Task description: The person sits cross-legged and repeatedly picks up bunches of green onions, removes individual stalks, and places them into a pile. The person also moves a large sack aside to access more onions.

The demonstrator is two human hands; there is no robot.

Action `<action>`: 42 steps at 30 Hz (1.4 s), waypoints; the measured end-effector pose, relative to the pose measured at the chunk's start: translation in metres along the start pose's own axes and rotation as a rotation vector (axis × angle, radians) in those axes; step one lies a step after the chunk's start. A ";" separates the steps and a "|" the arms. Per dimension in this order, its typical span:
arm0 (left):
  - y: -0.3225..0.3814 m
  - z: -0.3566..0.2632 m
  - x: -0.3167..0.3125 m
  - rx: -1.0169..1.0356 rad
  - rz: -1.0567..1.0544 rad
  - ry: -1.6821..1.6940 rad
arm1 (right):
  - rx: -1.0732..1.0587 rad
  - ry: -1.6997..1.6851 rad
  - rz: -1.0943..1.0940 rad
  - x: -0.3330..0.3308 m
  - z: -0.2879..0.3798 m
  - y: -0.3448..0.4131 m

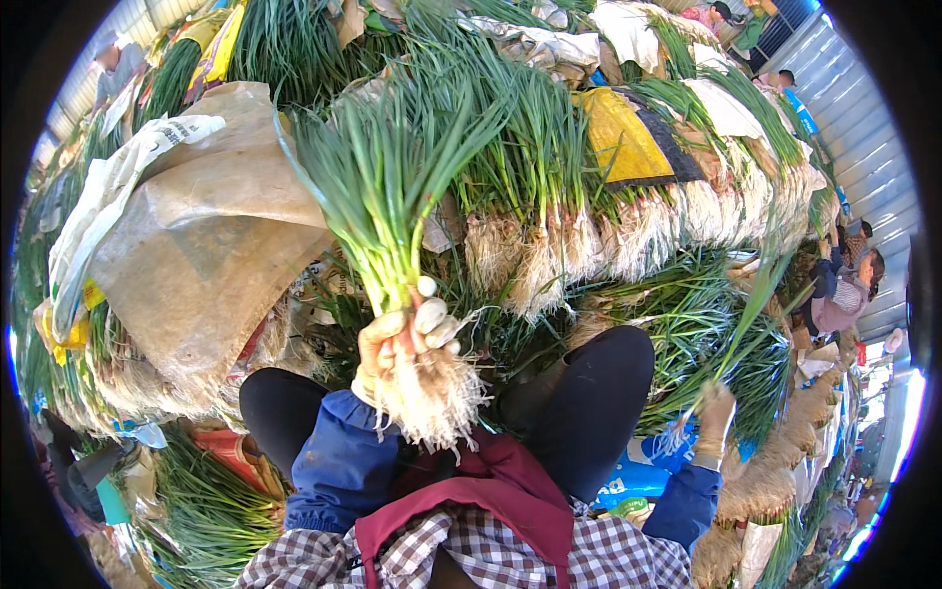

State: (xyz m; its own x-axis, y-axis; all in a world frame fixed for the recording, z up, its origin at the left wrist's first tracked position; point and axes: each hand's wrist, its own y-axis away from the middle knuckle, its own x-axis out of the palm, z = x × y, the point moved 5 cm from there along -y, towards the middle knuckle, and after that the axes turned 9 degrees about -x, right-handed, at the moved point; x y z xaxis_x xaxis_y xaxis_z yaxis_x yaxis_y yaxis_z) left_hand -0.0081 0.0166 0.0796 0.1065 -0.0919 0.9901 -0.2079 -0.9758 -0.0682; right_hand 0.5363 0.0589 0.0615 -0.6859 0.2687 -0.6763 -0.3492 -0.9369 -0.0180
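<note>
In a light glove, my left hand (pixel 383 353) is closed round a bunch of green garlic plants (pixel 397 272) just above the roots. The leaves spread upward, and the pale root mass hangs below the fingers. My right hand (pixel 714 420), also gloved, is off to the right beside a pile of loose green garlic plants (pixel 677 331). Its fingers are bent round the base of a few long-leaved stalks (pixel 743 346). The small parts inside the right fingers are blurred.
Root-ended bundles (pixel 544 250) stand in rows ahead. A brown sheet (pixel 213 213) covers plants at the left, and a yellow and black sack (pixel 625 140) lies over the row. My knees flank the middle. Several people work farther off, including a person (pixel 839 294) at the right.
</note>
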 end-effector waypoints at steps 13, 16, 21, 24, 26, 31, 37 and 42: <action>-0.023 0.000 -0.041 -0.080 -0.226 -0.083 | -0.361 0.454 0.750 0.324 0.235 -0.058; -0.024 0.002 -0.045 -0.082 -0.269 -0.129 | -0.682 0.338 0.464 0.324 0.262 -0.040; -0.026 -0.005 -0.057 -0.078 -0.256 -0.163 | -1.567 0.135 0.191 0.285 0.295 0.081; -0.026 0.001 -0.064 -0.077 -0.245 -0.091 | -1.603 0.180 0.514 0.277 0.297 0.102; -0.021 0.001 -0.072 -0.043 -0.379 -0.019 | -1.193 -0.031 0.892 0.282 0.290 0.083; -0.019 0.006 -0.059 -0.099 -0.208 0.052 | -0.683 -0.459 0.834 0.297 0.270 0.037; -0.018 -0.002 -0.070 -0.034 -0.109 -0.057 | -0.375 -0.552 1.184 0.358 0.255 0.064; -0.014 0.002 -0.083 -0.156 -0.134 -0.051 | 0.092 -0.975 1.212 0.352 0.275 0.066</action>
State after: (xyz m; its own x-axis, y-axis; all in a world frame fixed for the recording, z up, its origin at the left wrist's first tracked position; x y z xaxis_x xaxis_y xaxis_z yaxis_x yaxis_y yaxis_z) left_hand -0.0119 0.0374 -0.0022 0.1912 0.0234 0.9813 -0.3359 -0.9378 0.0878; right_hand 0.0963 0.1535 0.0242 -0.6982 -0.5401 0.4700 0.6883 -0.6871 0.2328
